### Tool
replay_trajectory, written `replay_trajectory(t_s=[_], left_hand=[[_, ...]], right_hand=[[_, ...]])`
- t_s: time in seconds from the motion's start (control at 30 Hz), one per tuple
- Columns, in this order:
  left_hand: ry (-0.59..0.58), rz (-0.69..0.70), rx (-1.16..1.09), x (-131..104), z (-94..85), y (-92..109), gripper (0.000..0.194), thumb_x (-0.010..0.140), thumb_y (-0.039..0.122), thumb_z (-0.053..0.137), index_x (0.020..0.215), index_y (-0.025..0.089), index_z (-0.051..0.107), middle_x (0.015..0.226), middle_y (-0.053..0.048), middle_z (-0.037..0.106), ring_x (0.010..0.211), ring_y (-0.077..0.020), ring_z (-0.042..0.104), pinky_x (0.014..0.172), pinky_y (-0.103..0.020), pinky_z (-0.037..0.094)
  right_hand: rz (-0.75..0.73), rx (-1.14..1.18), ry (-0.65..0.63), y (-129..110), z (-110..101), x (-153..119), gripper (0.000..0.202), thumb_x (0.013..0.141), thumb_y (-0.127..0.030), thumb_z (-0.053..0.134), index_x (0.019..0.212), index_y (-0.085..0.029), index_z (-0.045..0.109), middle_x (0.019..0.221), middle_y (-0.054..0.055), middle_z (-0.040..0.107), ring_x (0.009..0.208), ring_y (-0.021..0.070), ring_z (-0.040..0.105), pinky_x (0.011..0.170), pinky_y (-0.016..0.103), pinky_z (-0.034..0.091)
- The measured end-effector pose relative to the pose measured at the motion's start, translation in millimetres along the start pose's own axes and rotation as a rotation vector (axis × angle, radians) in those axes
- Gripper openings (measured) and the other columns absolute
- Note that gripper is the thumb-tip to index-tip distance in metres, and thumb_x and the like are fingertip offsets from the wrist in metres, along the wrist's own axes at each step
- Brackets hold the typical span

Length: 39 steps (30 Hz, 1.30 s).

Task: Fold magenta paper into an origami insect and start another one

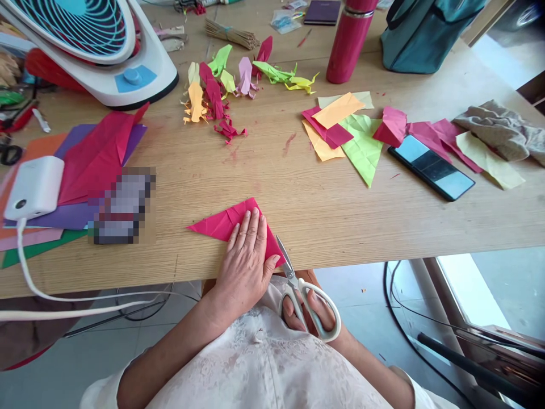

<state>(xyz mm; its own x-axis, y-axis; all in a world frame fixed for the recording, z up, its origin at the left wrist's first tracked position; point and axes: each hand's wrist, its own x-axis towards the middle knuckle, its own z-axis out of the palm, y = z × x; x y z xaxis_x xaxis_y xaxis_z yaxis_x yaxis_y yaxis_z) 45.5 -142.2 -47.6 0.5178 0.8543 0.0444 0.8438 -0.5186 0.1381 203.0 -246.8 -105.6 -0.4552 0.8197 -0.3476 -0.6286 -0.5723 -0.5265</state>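
My left hand (244, 255) lies flat, fingers together, pressing a folded magenta paper triangle (217, 223) onto the wooden table (298, 193) near its front edge. My right hand (313, 315) sits below the table edge, fingers through the white handles of a pair of scissors (298, 284). The blades point up towards the paper's right corner and look nearly closed.
Folded paper figures (221, 85) and loose coloured sheets (340, 130) lie further back. A phone (432, 167), a grey cloth (502, 130), a red bottle (349, 40), a teal bag (426, 28), a white fan (97, 45), a paper stack (85, 165) and a white charger (36, 187) surround them.
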Motion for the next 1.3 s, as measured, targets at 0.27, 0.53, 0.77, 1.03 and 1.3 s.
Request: replay_trajectory(t_s=[0.27,0.53,0.77,1.03,1.3], left_hand=[[0.018,0.028,0.008,-4,-1.6,2,0.067,0.102,0.038,0.035,0.155,-0.002,0.021,0.164,-0.026,0.017,0.155,-0.0326,0.011,0.123,-0.051,0.024],[0.013,0.039,-0.009,-7,-1.6,3,0.068,0.101,0.037,0.036,0.156,0.000,0.019,0.164,-0.025,0.017,0.155,-0.0332,0.011,0.122,-0.052,0.024],[0.005,0.044,0.012,-11,-0.7,4,0.068,0.102,0.038,0.036,0.155,-0.001,0.023,0.164,-0.026,0.016,0.155,-0.0335,0.013,0.122,-0.050,0.024],[0.014,0.043,0.027,-11,-0.4,4,0.068,0.102,0.039,0.036,0.155,-0.001,0.023,0.164,-0.025,0.018,0.155,-0.0335,0.013,0.122,-0.050,0.025],[0.023,0.072,0.050,-16,-0.4,5,0.068,0.102,0.039,0.034,0.155,-0.002,0.021,0.164,-0.026,0.017,0.155,-0.0331,0.013,0.122,-0.050,0.025]], right_hand=[[-0.022,-0.034,-0.102,13,-15,-2,0.056,0.087,-0.074,0.048,0.084,-0.022,0.066,0.049,-0.002,0.043,0.042,0.0124,0.027,0.043,0.028,0.019],[-0.051,0.052,-0.042,2,3,-2,0.057,0.089,-0.071,0.051,0.085,-0.017,0.069,0.048,-0.003,0.042,0.043,0.0100,0.027,0.048,0.027,0.019],[-0.069,0.094,-0.037,-1,8,-1,0.056,0.092,-0.066,0.050,0.087,-0.014,0.070,0.050,-0.001,0.045,0.045,0.0101,0.031,0.050,0.027,0.022],[-0.059,0.165,-0.064,2,9,0,0.054,0.092,-0.064,0.050,0.086,-0.015,0.071,0.051,-0.001,0.045,0.047,0.0110,0.033,0.050,0.025,0.026],[-0.096,0.143,-0.113,10,3,1,0.051,0.091,-0.065,0.053,0.085,-0.017,0.071,0.047,-0.003,0.042,0.043,0.0096,0.030,0.044,0.023,0.022]])
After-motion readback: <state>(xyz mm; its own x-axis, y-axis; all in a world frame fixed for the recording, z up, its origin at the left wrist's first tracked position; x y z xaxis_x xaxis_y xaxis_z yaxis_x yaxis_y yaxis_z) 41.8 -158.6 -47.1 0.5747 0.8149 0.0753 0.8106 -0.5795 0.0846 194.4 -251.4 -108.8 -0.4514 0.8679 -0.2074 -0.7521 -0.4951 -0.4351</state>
